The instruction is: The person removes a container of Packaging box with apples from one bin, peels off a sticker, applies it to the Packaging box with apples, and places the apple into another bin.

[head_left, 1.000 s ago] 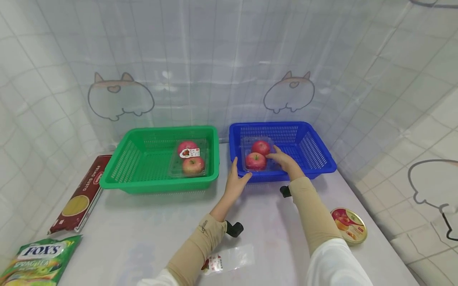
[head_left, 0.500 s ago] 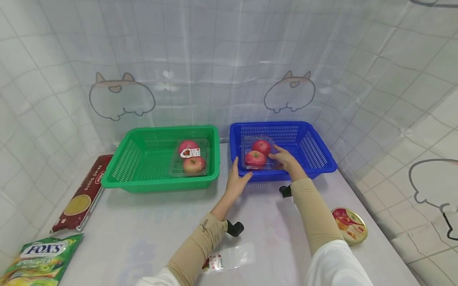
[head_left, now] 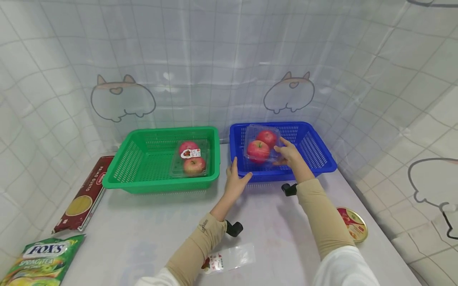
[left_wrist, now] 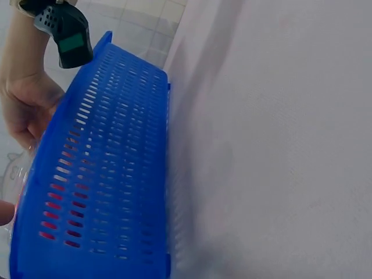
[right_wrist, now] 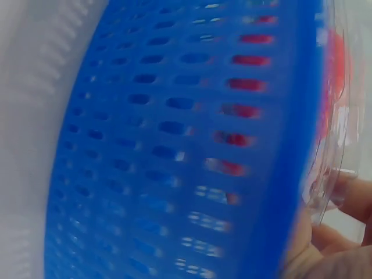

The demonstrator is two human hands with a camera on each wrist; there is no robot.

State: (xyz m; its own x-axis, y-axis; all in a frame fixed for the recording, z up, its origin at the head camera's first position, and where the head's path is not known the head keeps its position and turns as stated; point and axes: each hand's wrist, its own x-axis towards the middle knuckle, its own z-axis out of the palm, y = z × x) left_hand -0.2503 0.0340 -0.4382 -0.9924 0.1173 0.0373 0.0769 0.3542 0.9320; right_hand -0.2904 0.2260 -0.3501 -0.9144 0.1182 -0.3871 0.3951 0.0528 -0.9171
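Note:
My right hand (head_left: pixel 290 155) grips the right edge of a clear plastic box (head_left: pixel 262 145) with two red apples inside. The box is raised and tilted within the blue basket (head_left: pixel 286 174), its far edge near the basket's back rim. In the right wrist view, fingers (right_wrist: pixel 354 197) hold the box's clear edge beyond the basket's wall. My left hand (head_left: pixel 236 183) is at the near left corner of the blue basket, thumb and fingers spread at its rim. One left fingertip (left_wrist: pixel 4 213) shows at the rim in the left wrist view.
Left of the blue basket, a green basket (head_left: pixel 157 185) holds another labelled apple box (head_left: pixel 191 159). A noodle package (head_left: pixel 84 194) and a green candy bag (head_left: pixel 43 258) lie far left. A round tin (head_left: pixel 354 224) sits right; a labelled plastic piece (head_left: pixel 230 258) lies in front.
My right hand has taken hold of the apple box and raised it, tilting it and shifting it slightly right and back. My left hand has stayed at the basket corner.

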